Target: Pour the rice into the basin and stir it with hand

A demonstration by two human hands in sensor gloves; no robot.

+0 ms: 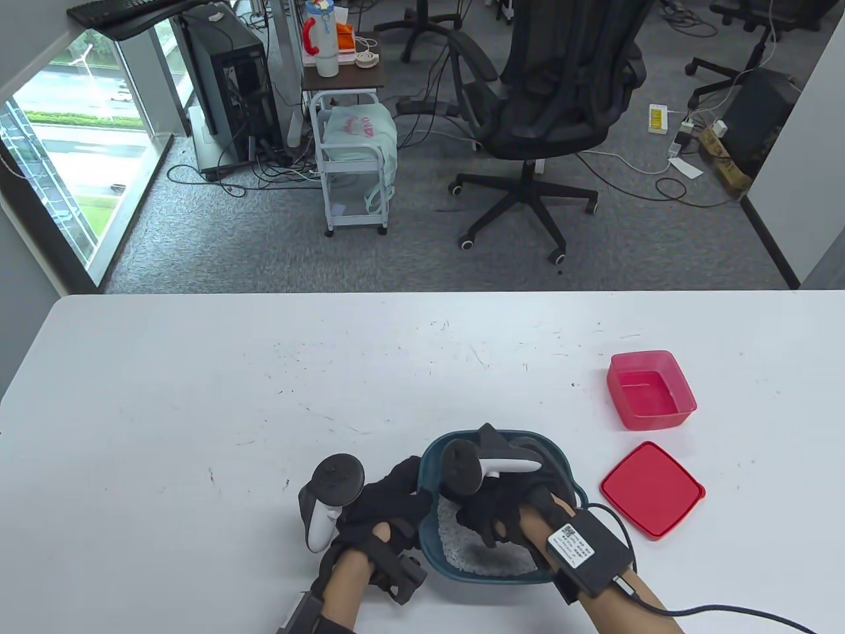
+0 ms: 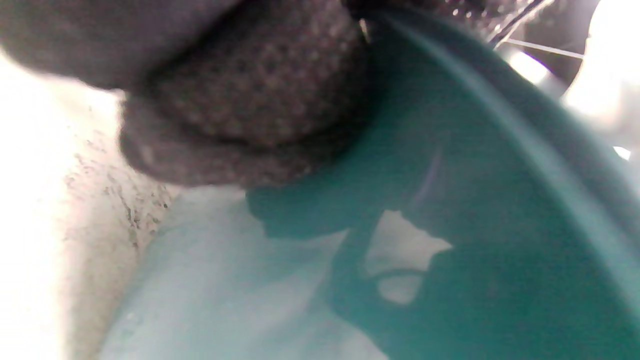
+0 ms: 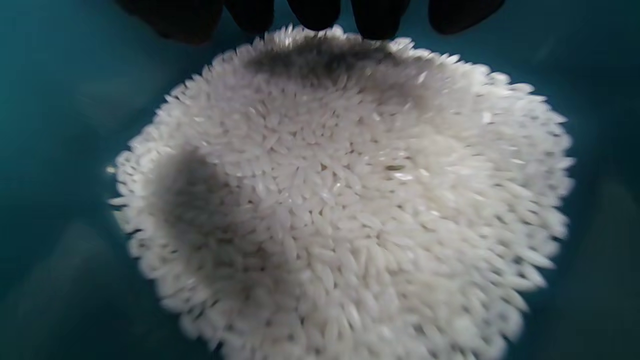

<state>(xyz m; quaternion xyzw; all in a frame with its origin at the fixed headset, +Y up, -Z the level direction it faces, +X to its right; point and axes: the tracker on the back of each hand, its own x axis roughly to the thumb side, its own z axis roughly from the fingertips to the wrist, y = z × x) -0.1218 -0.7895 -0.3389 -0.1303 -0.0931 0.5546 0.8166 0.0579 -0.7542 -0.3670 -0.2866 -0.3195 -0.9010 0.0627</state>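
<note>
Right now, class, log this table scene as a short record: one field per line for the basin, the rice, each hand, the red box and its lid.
basin: teal basin near the table's front edge
rice: white rice heaped in the basin's bottom
left hand: left hand holds the basin's left rim
right hand: right hand inside the basin, fingertips at the rice
red box: red box open, no rice in it, right of and beyond the basin
lid: red lid flat on the table, beside the basin
</note>
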